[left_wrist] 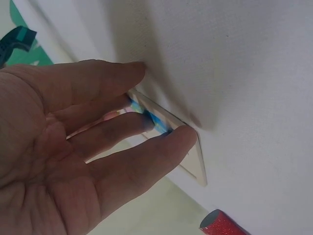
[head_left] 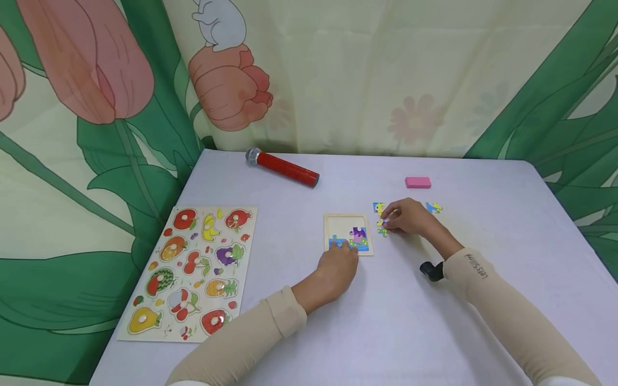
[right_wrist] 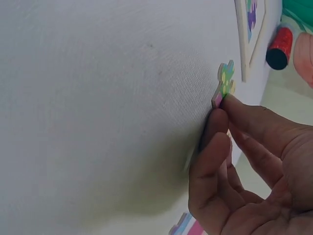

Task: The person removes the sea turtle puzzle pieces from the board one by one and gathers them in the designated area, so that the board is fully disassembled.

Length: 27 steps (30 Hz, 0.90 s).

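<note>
A small wooden puzzle tray (head_left: 340, 225) lies near the middle of the table, with several jigsaw pieces (head_left: 358, 235) fitted along its lower part. My left hand (head_left: 338, 271) rests at the tray's near edge; in the left wrist view its fingers reach over the rim onto the blue pieces. Just right of the tray, my right hand (head_left: 411, 217) pinches a green and yellow puzzle piece (right_wrist: 226, 81) between thumb and forefinger. Another loose piece (head_left: 377, 207) lies beyond those fingertips, and a blue and yellow piece (head_left: 434, 207) lies behind the hand, both partly covered.
A fruit peg board (head_left: 198, 273) covers the table's left side, close to my left sleeve. Toward the back lie a red glittery microphone (head_left: 288, 169) and a pink block (head_left: 418, 183). A black strap end (head_left: 431, 271) sticks out at my right cuff. A printed curtain (head_left: 338, 80) hangs behind.
</note>
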Available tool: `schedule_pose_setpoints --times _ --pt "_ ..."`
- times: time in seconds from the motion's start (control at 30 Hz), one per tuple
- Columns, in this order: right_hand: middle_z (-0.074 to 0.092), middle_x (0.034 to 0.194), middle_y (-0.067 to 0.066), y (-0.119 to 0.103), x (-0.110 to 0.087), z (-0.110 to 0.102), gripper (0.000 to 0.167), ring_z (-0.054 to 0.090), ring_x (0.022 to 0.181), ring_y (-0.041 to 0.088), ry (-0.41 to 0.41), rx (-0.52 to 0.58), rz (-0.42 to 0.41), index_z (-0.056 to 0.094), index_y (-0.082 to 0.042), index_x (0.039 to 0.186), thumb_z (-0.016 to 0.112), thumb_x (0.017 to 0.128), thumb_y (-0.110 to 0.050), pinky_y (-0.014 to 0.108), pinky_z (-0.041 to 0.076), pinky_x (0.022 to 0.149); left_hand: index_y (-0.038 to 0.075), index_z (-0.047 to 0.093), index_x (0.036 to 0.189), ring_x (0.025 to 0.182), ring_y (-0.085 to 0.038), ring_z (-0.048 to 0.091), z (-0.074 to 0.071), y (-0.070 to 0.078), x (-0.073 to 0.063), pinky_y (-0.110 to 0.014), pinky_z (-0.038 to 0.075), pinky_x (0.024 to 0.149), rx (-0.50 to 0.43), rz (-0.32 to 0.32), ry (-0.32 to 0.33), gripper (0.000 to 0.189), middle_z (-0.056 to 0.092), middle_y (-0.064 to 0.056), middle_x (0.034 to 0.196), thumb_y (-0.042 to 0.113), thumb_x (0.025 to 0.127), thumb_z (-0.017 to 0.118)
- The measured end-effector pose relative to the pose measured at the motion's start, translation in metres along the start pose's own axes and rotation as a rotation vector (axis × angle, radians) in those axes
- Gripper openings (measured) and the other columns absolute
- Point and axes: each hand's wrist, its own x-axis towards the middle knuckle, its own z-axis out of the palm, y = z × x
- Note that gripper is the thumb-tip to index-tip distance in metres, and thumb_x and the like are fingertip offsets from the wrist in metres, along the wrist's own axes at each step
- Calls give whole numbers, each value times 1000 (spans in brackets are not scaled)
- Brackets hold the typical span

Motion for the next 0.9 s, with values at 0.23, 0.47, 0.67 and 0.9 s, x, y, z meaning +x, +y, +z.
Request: schedule_pose_setpoints --times 0.23,0.47,0.67,0.9 --pt "71 90 12 -2 -1 0 20 59 74 21 -8 -13 3 74 -1 111 76 93 -10 26 51 63 10 61 144 125 -35 62 2 0 1 -39 61 81 -11 1 -3 40 60 -13 143 17 104 60" --pt "69 87 9 -17 -5 12 17 58 74 21 -1 -66 -137 75 -1 110 73 94 -9 28 49 61 12 61 145 127 -34 61 2 1 1 -38 61 83 -15 -15 -15 40 59 -11 144 18 105 59" --pt "66 89 6 -34 -5 31 17 58 84 23 -61 -105 -283 76 -1 108 76 91 -4 32 52 70 13 60 146 128 -32 60 2 0 2 -37 61 85 -18 -28 -29 40 58 -10 145 18 106 59" --pt "66 93 8 -39 -3 37 15 57 89 26 -77 -102 -278 73 0 104 78 89 -1 35 53 78 13 59 146 128 -32 60 2 1 2 -37 61 85 0 -25 -26 40 58 -9 146 19 106 57"
